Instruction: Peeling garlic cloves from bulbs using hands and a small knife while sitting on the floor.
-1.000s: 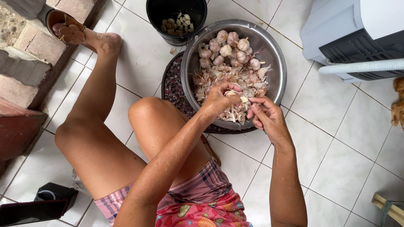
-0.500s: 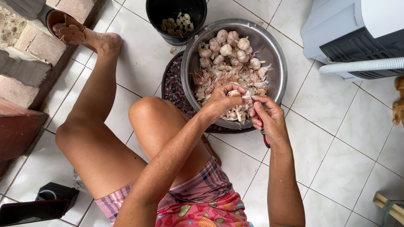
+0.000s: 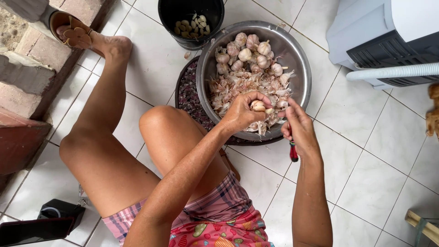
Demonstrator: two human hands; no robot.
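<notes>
At centre frame, over the near rim of the steel bowl (image 3: 299, 68), my left hand (image 3: 242, 112) is curled around a garlic bulb (image 3: 258, 106), fingers pressed onto it with the pale head showing between thumb and forefinger. I judge it is held over the bowl so that loose skin drops onto the papery peelings (image 3: 238, 87) heaped there rather than onto the tiled floor (image 3: 356, 151). Just right of it, my right hand (image 3: 299, 130) is closed around a small knife with a red handle (image 3: 293, 153), the handle end poking out below the palm; the fingertips reach toward the bulb, and I cannot tell whether the blade touches it. Whole bulbs (image 3: 249, 52) lie grouped at the far side of the bowl, apart from the skins. A black bucket (image 3: 215, 25) at upper centre, touching or just beside the bowl, holds a few peeled cloves (image 3: 192, 26), near enough for an easy toss. The bowl sits on a dark patterned tray (image 3: 190, 96) beside my bent knee (image 3: 160, 123).
</notes>
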